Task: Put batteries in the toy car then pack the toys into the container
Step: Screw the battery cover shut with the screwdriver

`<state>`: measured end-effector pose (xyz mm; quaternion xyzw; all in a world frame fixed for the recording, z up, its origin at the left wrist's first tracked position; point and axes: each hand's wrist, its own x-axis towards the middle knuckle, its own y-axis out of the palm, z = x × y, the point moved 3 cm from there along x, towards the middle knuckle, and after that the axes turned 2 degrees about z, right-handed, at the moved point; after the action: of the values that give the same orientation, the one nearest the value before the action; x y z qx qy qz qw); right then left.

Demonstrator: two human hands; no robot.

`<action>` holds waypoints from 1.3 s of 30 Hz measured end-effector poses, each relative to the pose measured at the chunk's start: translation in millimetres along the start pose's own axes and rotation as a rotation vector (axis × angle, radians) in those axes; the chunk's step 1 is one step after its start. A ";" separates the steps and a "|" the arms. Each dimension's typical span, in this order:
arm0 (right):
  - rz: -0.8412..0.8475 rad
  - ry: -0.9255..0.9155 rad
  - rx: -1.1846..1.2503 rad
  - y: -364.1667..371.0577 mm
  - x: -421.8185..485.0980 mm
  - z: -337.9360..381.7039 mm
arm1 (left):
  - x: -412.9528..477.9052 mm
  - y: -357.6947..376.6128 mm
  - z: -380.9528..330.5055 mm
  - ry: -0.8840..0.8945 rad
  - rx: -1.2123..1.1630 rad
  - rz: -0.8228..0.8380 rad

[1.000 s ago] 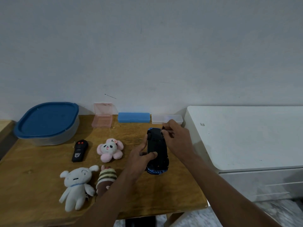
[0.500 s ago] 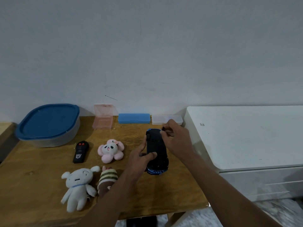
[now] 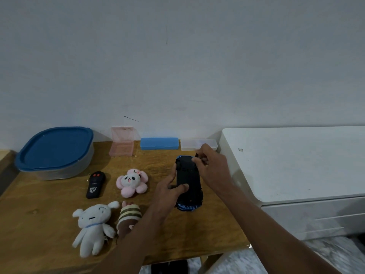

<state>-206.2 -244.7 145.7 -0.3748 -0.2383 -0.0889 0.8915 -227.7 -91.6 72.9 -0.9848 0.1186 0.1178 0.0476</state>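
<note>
I am watching a wooden table [image 3: 39,210] carrying a blue-lidded container [image 3: 55,153], a pink box [image 3: 120,152], blue case [image 3: 159,143] and clear case [image 3: 188,145] lining the wall, with a black remote [image 3: 95,184], pink plush [image 3: 131,181], white plush [image 3: 90,222] and striped plush [image 3: 130,212] lying nearer me.

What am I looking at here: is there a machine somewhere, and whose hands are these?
There is no machine: a person works with bare hands, and every picture comes from one camera worn on their head, looking forward and down, so the arms reach in from below. The left hand grips a toy car turned underside up. The right hand pinches a small dark piece at the car's far end; what it is I cannot tell. On the wooden table lie a black remote control, a pink panda plush, a white plush dog and a striped plush. At the back stand a container with a blue lid, an open pink box, a blue case and a clear case.
</note>
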 end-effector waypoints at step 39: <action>0.000 0.000 -0.040 4.4 1.2 4.9 | 1.3 -6.0 -1.2 0.000 -0.014 0.014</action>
<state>-205.5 -238.1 146.5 -0.3926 -0.2366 -0.0935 0.8838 -224.8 -86.2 74.2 -0.9842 0.1247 0.1188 0.0401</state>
